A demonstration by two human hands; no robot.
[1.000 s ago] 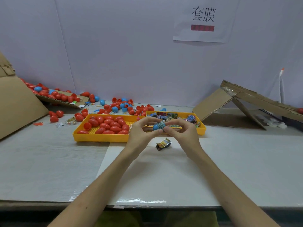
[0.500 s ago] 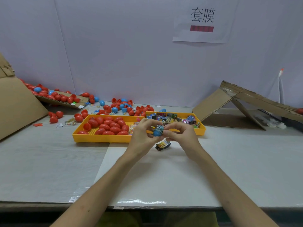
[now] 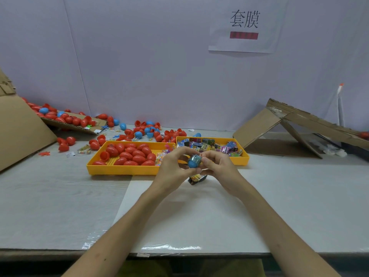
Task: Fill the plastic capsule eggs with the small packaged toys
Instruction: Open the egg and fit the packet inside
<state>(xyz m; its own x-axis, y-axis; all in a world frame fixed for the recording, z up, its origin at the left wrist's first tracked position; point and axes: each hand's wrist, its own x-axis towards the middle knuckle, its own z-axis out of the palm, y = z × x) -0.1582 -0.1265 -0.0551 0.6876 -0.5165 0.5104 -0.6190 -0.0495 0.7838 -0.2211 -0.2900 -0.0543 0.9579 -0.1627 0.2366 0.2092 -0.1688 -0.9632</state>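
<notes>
Head view: a pale grey tabletop (image 3: 60,196) runs to a plain white wall, where a paper sign (image 3: 244,25) hangs. A glossy white sheet (image 3: 199,216) covers the near middle.

Both bare arms reach forward and the hands meet above the sheet, just in front of 2 yellow trays. The left hand (image 3: 171,168) has its fingers curled round a blue egg shell (image 3: 192,164). The right hand (image 3: 217,166) pinches a printed toy packet (image 3: 197,158) that sits partly inside the shell, its top showing. It looks like 1 half of an egg, with no matching half in either hand, so this egg seems mid-fill: the packet is nearly in and closing is not yet done.

A second packet (image 3: 196,178) lies on the sheet directly below the hands.

The left tray (image 3: 119,169) holds about 15 closed red eggs (image 3: 129,154), plus 1 open half. Whether they are filled cannot be told. The right tray (image 3: 244,158) holds a heap of small packets (image 3: 211,145), so plenty of filling appears to be left.

Behind the trays lies a scatter of loose eggs (image 3: 151,130), red and blue, some in open halves. More sit on a flat cardboard sheet (image 3: 75,124) at the back left. A large cardboard panel (image 3: 20,128) leans at the far left and a folded cardboard box (image 3: 289,120) stands at the right, both well apart from the hands.

Nothing lies between the hands and either tray.
</notes>
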